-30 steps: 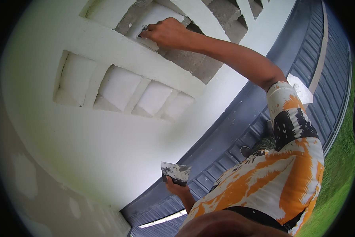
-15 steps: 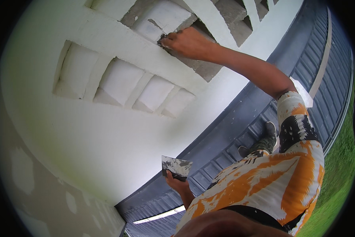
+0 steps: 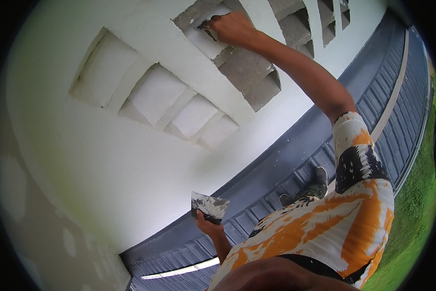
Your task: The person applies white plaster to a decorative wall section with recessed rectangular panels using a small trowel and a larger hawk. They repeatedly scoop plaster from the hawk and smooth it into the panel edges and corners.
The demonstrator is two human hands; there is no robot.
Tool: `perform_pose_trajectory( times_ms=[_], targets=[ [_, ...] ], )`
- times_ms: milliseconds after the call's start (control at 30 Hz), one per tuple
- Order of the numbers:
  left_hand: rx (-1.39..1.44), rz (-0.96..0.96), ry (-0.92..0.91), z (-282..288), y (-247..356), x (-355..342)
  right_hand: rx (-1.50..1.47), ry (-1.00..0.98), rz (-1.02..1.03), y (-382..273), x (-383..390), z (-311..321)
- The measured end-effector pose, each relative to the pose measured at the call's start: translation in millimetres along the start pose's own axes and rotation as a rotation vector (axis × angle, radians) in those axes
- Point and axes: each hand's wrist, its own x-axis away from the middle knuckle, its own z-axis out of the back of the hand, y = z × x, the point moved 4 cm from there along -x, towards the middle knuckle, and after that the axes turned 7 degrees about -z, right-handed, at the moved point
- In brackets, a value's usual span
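My left hand [image 3: 208,226], low in front of my body, is closed on a wide putty knife [image 3: 213,206], a flat plate with a dark grip edge and white smears. My right arm reaches up to the wall [image 3: 145,194]. The right hand [image 3: 232,29] is closed on a small dark tool [image 3: 205,24] at the white panel [image 3: 205,42] of an upper recess; fingers hide most of the tool, so its kind is unclear. Below that panel, the same recess shows bare grey surfaces [image 3: 247,70].
Lower in the wall is a row of white-faced recesses [image 3: 157,92]. More grey recesses [image 3: 295,26] lie at the upper right. Dark ribbed roofing [image 3: 397,97] meets the wall's foot, with my shoes [image 3: 320,177] on it. Grass [image 3: 412,213] lies beyond the roof edge.
My right hand has moved up the recess, from the white panel's lower edge to its upper part. The left hand still holds the putty knife. The whole view has shifted slightly.
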Motion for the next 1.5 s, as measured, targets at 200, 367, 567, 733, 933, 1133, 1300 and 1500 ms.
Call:
perform_pose_trajectory(
  times_ms=[200, 367, 567, 733, 933, 1133, 1300, 1500],
  targets=[
    [0.041, 0.038, 0.079, 23.4, -15.0, 5.4, -0.02, 0.042, 0.025, -6.3, 87.4, -9.7],
    [0.052, 0.051, 0.103, 24.7, -16.6, 3.3, -0.07, 0.106, -0.024, -1.2, 94.8, 3.5],
    [0.061, 0.033, 0.083, 9.1, -11.3, -2.8, 0.071, 0.057, -0.05, -5.4, -5.4, -3.3],
    [0.082, 0.043, 0.109, 10.8, -12.6, 2.3, 0.066, 0.003, 0.02, -11.9, 4.8, -13.4],
    [0.082, 0.037, 0.131, 32.7, -25.5, 4.6, 0.011, -0.069, 0.099, -10.9, 80.8, -0.2],
    [0.107, 0.035, 0.098, 15.1, -19.0, -5.3, 0.044, 0.028, 0.041, -16.2, 11.8, 1.1],
    [0.08, 0.017, 0.023, 2.8, -17.4, -9.1, 0.076, -0.07, 0.096, -24.0, 20.5, -19.3],
    [0.113, 0.032, 0.058, 13.2, -22.3, 2.6, -0.027, 0.048, 0.133, -18.0, 104.8, -15.6]
  ],
)
